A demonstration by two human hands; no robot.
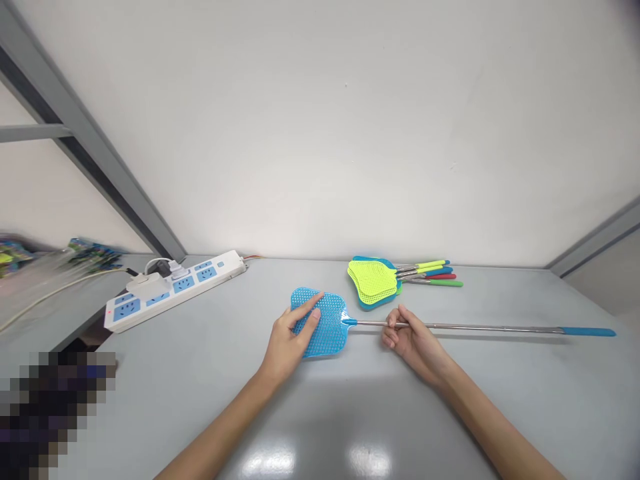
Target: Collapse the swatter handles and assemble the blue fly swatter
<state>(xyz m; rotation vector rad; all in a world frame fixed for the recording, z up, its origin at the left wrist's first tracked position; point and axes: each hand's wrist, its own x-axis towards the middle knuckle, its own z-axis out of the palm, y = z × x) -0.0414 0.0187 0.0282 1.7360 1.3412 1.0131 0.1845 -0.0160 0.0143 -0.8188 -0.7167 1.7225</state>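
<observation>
A blue fly swatter [330, 333] with a long, extended metal rod lies across in front of me, its blue grip [589, 331] pointing right. My left hand [290, 337] grips the perforated head, thumb and forefinger on top and the other fingers partly hidden beneath. Around the rod, not far from the head, the fingers of my right hand [413, 340] are curled. Behind, a stack of collapsed fly swatters [373, 281] rests on the table, yellow-green on top with blue below. Their short handles in yellow, blue, red and green point right.
A white power strip [175, 293] with blue sockets and plugged-in adapters lies at the left. Packaged items in clear plastic [50, 273] are beyond the grey frame post [100, 140]. A white wall [350, 133] closes off the back of the grey table [200, 393].
</observation>
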